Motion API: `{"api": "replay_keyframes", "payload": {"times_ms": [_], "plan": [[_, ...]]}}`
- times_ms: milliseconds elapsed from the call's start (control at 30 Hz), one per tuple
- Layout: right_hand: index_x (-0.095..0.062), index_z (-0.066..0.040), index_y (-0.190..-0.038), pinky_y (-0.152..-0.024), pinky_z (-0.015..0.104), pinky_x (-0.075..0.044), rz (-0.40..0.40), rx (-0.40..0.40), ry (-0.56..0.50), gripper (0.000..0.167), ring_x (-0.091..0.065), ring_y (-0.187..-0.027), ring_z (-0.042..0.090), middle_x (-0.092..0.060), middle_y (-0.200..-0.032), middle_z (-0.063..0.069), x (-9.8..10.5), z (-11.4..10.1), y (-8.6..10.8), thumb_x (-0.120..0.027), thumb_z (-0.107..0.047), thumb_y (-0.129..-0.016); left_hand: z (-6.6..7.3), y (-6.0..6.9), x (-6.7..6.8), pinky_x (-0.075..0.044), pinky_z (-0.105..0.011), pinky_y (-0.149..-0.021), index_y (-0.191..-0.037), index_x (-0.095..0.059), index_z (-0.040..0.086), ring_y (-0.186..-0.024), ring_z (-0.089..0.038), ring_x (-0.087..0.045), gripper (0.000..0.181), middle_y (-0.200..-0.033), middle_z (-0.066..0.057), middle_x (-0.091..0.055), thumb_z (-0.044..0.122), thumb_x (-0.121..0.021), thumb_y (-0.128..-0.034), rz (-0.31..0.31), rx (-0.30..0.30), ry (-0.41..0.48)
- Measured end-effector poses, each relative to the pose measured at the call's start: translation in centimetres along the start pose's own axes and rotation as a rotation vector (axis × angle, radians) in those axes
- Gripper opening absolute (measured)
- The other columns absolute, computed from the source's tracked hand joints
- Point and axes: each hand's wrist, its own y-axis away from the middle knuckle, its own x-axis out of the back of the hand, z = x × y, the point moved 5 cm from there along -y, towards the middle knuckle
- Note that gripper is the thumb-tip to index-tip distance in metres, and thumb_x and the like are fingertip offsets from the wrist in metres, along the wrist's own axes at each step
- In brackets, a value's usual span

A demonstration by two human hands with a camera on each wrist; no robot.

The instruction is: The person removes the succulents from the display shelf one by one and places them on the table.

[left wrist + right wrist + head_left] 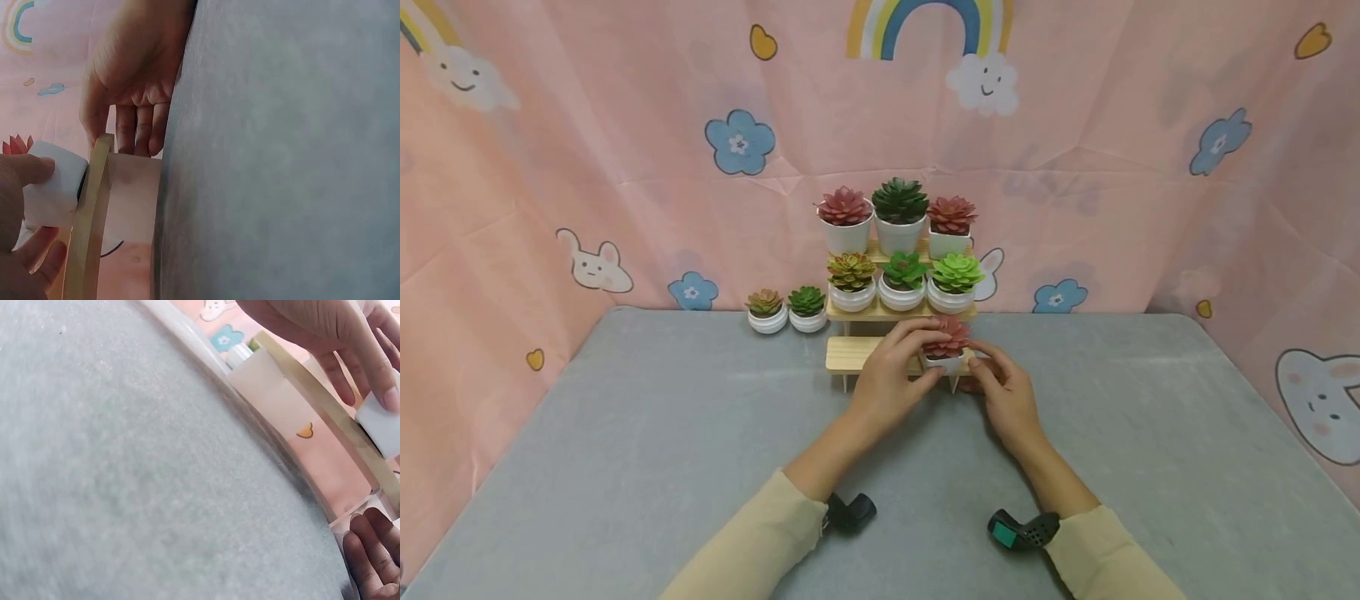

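One small white pot point(942, 364) with a red succulent point(953, 335), pinched by the left hand point(883, 371) — thumb on the front face, other fingers bent about the left side and up by the leaves, spread no wider than the pot. At the right end of the bottom tier point(850, 354), close to the front edge; full contact between base and wood impossible to tell. Right hand point(1011, 404) curled at that same right end, thumb by the wood, remaining fingers bent below near the clear leg point(134, 194), apparently gripping the stand.

Likely light, stiff in the wall and a little slippery; leaves probably soft plastic, easily bent. Best held by the flat sides below the rim, clear of the foliage — and without knocking the tier above.

Just behind, along the middle tier from left end to right: yellow-orange succulent point(852, 268), mid-green succulent point(904, 268), lime succulent point(957, 271). Higher, on the top tier: large red succulent point(845, 206), dark green succulent point(900, 200), second red succulent point(952, 214).

Left of the stand, at the back edge of the table point(700, 458): orange succulent point(765, 303) and small green succulent point(807, 301). Beyond that edge, pink cloth point(625, 158).
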Motion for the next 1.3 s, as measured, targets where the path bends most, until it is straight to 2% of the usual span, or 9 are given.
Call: {"api": "replay_keyframes", "payload": {"times_ms": [167, 233, 367, 600, 833, 933, 1133, 1300], "plan": [[-0.06, 0.001, -0.135, -0.074, 0.021, -0.061, 0.001, 0.004, -0.018, 0.033, -0.07, -0.08, 0.003, -0.071, -0.108, 0.021, 0.0, 0.0, 0.0, -0.051, -0.013, -0.106, -0.1, -0.2, 0.7, -0.056, -0.032, -0.097, -0.119, -0.073, 0.015, -0.123, -0.015, -0.064, 0.037, -0.135, 0.001, -0.064, 0.008, -0.082, -0.0839, -0.019, 0.004, 0.03], [-0.06, 0.001, -0.135, -0.073, 0.021, -0.061, 0.001, 0.007, -0.031, 0.033, -0.07, -0.079, 0.003, -0.072, -0.103, 0.013, 0.0, 0.0, 0.0, -0.051, -0.013, -0.106, -0.2, -0.4, 1.1, -0.056, -0.031, -0.099, -0.118, -0.074, 0.014, -0.124, -0.014, -0.063, 0.037, -0.133, 0.001, -0.065, 0.005, -0.082, -0.0832, -0.033, 0.005, 0.066], [-0.06, 0.002, -0.135, -0.073, 0.021, -0.061, -0.002, 0.0, -0.044, 0.033, -0.069, -0.079, 0.004, -0.071, -0.1, 0.012, -0.1, 0.1, 0.0, -0.051, -0.011, -0.106, -0.5, -0.5, 1.6, -0.05, -0.031, -0.109, -0.117, -0.074, 0.013, -0.129, -0.015, -0.059, 0.036, -0.133, 0.0, -0.066, 0.003, -0.081, -0.0832, -0.061, 0.013, 0.109], [-0.059, 0.001, -0.137, -0.074, 0.02, -0.061, -0.009, -0.006, -0.037, 0.034, -0.069, -0.08, 0.003, -0.069, -0.107, 0.025, -0.2, 0.1, 0.0, -0.05, -0.011, -0.106, -0.5, -0.5, 1.3, -0.051, -0.038, -0.107, -0.121, -0.071, 0.009, -0.126, -0.022, -0.06, 0.041, -0.132, -0.007, -0.065, 0.002, -0.082, -0.0815, -0.028, 0.027, 0.142], [-0.059, -0.001, -0.137, -0.074, 0.02, -0.06, -0.01, -0.008, -0.012, 0.034, -0.069, -0.08, 0.003, -0.067, -0.113, 0.033, -0.1, 0.1, 0.0, -0.049, -0.014, -0.107, -0.9, -0.1, 0.2, -0.056, -0.042, -0.101, -0.132, -0.064, 0.012, -0.134, -0.025, -0.054, 0.052, -0.144, -0.01, -0.054, 0.009, -0.082, -0.0842, -0.002, 0.11, 0.173], [-0.059, 0.0, -0.137, -0.074, 0.019, -0.06, -0.011, -0.007, -0.014, 0.034, -0.069, -0.08, 0.003, -0.067, -0.113, 0.033, -0.1, 0.0, 0.0, -0.049, -0.013, -0.107, -1.0, 0.1, 0.1, -0.058, -0.041, -0.096, -0.134, -0.064, 0.014, -0.133, -0.025, -0.056, 0.052, -0.145, -0.011, -0.055, 0.009, -0.081, -0.0856, 0.009, 0.135, 0.216], [-0.059, 0.001, -0.137, -0.074, 0.02, -0.06, -0.011, 0.002, -0.025, 0.034, -0.069, -0.08, 0.002, -0.067, -0.111, 0.032, -0.2, 0.0, -0.1, -0.05, -0.012, -0.107, -1.3, 0.1, 0.0, -0.057, -0.032, -0.099, -0.135, -0.065, 0.012, -0.127, -0.024, -0.061, 0.05, -0.14, -0.012, -0.058, 0.004, -0.078, -0.0867, -0.004, 0.175, 0.346], [-0.06, 0.002, -0.136, -0.073, 0.02, -0.061, -0.004, 0.008, -0.032, 0.034, -0.069, -0.079, 0.003, -0.069, -0.109, 0.028, -0.1, 0.1, -0.1, -0.051, -0.013, -0.106, -1.4, -0.2, 0.7, -0.055, -0.026, -0.099, -0.133, -0.067, 0.013, -0.125, -0.022, -0.063, 0.049, -0.138, -0.01, -0.061, 0.004, -0.079, -0.0855, -0.012, 0.187, 0.381]]}}
